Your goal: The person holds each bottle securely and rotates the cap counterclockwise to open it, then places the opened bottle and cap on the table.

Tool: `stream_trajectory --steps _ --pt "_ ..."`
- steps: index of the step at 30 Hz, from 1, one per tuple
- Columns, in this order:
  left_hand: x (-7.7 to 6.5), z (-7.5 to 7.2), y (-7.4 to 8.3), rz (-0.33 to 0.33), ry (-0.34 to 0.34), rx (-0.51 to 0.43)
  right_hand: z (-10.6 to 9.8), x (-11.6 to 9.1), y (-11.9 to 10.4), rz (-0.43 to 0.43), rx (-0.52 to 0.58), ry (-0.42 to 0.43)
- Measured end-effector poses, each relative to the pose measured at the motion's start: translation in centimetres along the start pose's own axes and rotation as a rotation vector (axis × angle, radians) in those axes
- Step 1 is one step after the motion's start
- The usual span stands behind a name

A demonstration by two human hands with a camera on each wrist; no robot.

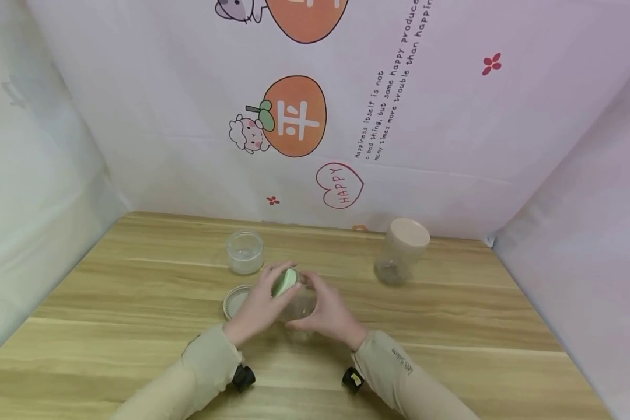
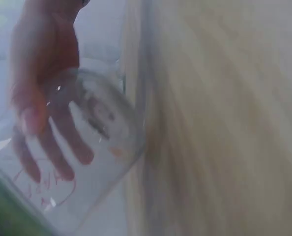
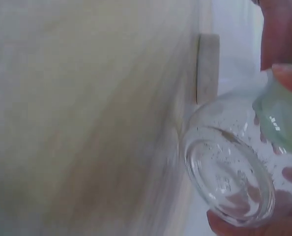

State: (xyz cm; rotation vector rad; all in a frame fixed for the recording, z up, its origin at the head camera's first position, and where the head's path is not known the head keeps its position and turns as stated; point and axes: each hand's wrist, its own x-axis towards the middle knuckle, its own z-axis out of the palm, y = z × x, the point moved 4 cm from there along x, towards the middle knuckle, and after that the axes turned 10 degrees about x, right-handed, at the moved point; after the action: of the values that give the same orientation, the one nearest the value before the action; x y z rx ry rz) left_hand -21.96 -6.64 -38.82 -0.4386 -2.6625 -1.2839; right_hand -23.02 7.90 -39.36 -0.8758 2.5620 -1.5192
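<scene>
A clear glass jar [image 1: 301, 303] is held over the table, tilted, in front of the body. My right hand [image 1: 333, 309] grips it from the right, fingers and thumb spread round its wall. My left hand [image 1: 257, 303] is at the jar's left side and pinches a pale green piece [image 1: 291, 279] between thumb and fingers. In the right wrist view the jar's round base [image 3: 229, 177] faces the camera, and the green piece [image 3: 278, 118] overlaps the glass under the left thumb. Through the glass in the left wrist view show the right hand's fingers [image 2: 55, 142].
A round lid [image 1: 236, 300] lies beside my left forearm. Behind it stands a small clear container [image 1: 245, 252]. At the back right is a clear jar with a pale pink lid [image 1: 410, 232]. A printed cloth wall [image 1: 425, 146] borders the wooden table [image 1: 451, 315].
</scene>
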Motion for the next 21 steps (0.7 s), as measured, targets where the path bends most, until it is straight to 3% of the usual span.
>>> stream_trajectory --steps 4,6,8,15,21 --pt "-0.3 -0.7 -0.2 0.185 -0.144 0.103 -0.6 0.1 0.7 0.026 0.064 -0.029" --pt "-0.6 -1.2 -0.2 0.294 -0.188 0.154 -0.8 0.1 1.0 0.028 0.064 -0.045" --pt "-0.8 -1.9 -0.2 0.356 -0.221 0.181 -0.9 0.1 0.9 0.015 0.042 -0.066" --pt "-0.7 -3.4 -0.1 0.444 -0.302 0.154 -0.9 0.0 0.4 -0.015 -0.031 -0.118" --pt "-0.7 -3.8 -0.3 0.44 -0.284 0.117 -0.8 -0.1 0.1 -0.013 -0.025 -0.125"
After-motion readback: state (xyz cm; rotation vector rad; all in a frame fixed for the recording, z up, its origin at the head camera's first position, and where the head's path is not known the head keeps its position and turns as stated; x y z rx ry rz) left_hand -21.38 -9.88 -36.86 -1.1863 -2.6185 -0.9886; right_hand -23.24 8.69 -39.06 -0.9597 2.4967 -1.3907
